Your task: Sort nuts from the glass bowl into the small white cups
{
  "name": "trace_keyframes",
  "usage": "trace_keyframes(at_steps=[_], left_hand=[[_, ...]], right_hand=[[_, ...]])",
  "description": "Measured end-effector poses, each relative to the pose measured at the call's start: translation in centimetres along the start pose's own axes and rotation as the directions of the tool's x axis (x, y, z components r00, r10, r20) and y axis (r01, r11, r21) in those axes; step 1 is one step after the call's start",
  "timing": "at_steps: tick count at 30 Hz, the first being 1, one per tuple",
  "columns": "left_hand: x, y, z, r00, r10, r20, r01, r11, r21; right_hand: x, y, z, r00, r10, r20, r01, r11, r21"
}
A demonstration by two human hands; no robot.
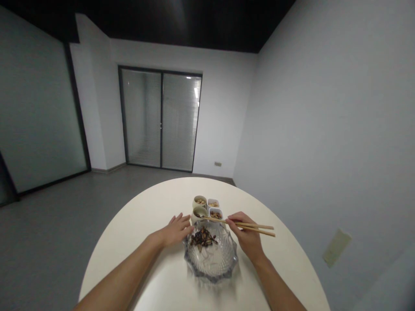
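Observation:
A clear cut-glass bowl point(210, 263) stands on the round white table point(145, 224) in front of me, with a small heap of dark dried pieces point(202, 237) at its far side. My right hand point(246, 235) grips a pair of wooden chopsticks point(256, 228), whose tips reach left over the small cups. My left hand point(177, 229) lies flat on the table with fingers stretched out, touching the bowl's left rim. Behind the bowl stand several small cups: two round cream ones point(199, 201) and two square white ones point(215, 213), each holding bits of food.
The table's right side is close to a grey wall. Beyond the table lies open grey floor, with a glass double door point(161, 121) at the back and a glass partition at the left.

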State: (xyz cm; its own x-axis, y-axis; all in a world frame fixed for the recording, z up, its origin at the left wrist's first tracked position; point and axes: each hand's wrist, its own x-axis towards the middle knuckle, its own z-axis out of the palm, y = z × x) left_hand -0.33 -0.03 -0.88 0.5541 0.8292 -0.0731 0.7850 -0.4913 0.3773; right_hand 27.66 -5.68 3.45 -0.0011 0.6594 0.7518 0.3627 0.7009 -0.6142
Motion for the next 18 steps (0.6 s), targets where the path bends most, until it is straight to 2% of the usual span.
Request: trace_keyframes(at_steps=[7, 13, 18], left_hand=[[0.0, -0.2, 0.1, 1.0, 0.015, -0.021, -0.015, 1.0, -0.028], [0.1, -0.3, 0.2, 1.0, 0.012, -0.018, -0.013, 0.999, -0.036], [0.2, -0.5, 0.3, 1.0, 0.018, -0.016, -0.019, 0.999, -0.041]], right_hand=[[-0.3, 0.5, 1.1, 0.999, -0.028, -0.041, 0.028, 1.0, 0.0], [-0.3, 0.8, 1.5, 0.999, 0.05, -0.002, -0.05, 0.999, 0.003], [-0.3, 0.8, 1.3, 0.998, 0.068, -0.013, -0.069, 0.997, -0.023]])
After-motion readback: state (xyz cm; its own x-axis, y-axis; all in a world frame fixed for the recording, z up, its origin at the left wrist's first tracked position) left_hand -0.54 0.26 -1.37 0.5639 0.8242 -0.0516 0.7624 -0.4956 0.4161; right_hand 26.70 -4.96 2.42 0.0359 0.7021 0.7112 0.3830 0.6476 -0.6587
